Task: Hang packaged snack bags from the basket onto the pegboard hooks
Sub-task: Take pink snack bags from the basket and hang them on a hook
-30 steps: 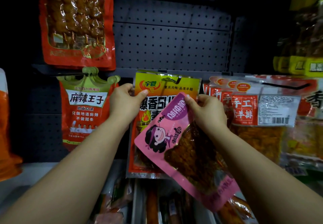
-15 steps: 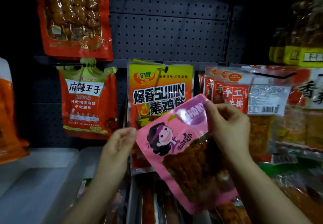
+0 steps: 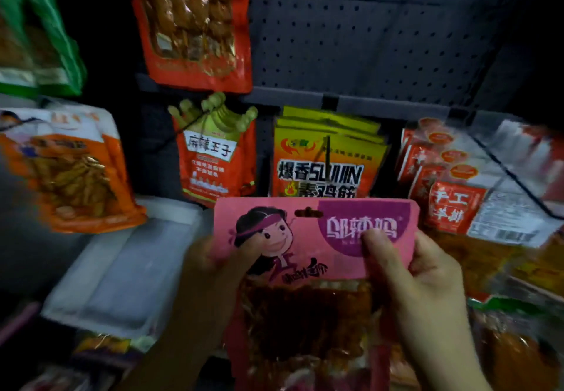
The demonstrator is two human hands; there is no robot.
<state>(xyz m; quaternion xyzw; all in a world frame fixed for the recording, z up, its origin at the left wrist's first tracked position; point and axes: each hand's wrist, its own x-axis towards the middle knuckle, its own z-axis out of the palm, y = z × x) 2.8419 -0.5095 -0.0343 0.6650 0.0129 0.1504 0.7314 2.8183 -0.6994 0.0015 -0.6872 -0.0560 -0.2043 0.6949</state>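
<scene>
Both hands hold one pink snack bag [image 3: 314,238] upright in front of the pegboard [image 3: 366,39], low in the middle of the view. The left hand [image 3: 213,271] grips the bag's left edge, its thumb lying across the front over the cartoon girl's face. The right hand [image 3: 427,280] grips the right edge, thumb pressed on the purple label patch and the other fingers curled behind the pack. So each grip is closed on the same bag, pinching its pink header card. The hang slot near the top of the header is not on any hook. Below the header, the clear window shows dark reddish food.

Just behind and above the pink bag hangs a stack of yellow-and-red bags [image 3: 323,158] on a hook [image 3: 327,158], the pink bag's top edge overlapping their lower part. To the left of these hangs a red bag with a green crown-shaped top [image 3: 213,158], and above that a large red bag of skewers [image 3: 192,24]. On the right, a row of red-and-white packs [image 3: 448,195] hangs along another hook. Far left hangs an orange bag [image 3: 67,173], blurred, with green packs [image 3: 36,30] above it. A pale tray or bin [image 3: 122,277], perhaps a shelf compartment, sits at lower left; the dim light makes it hard to tell which.
</scene>
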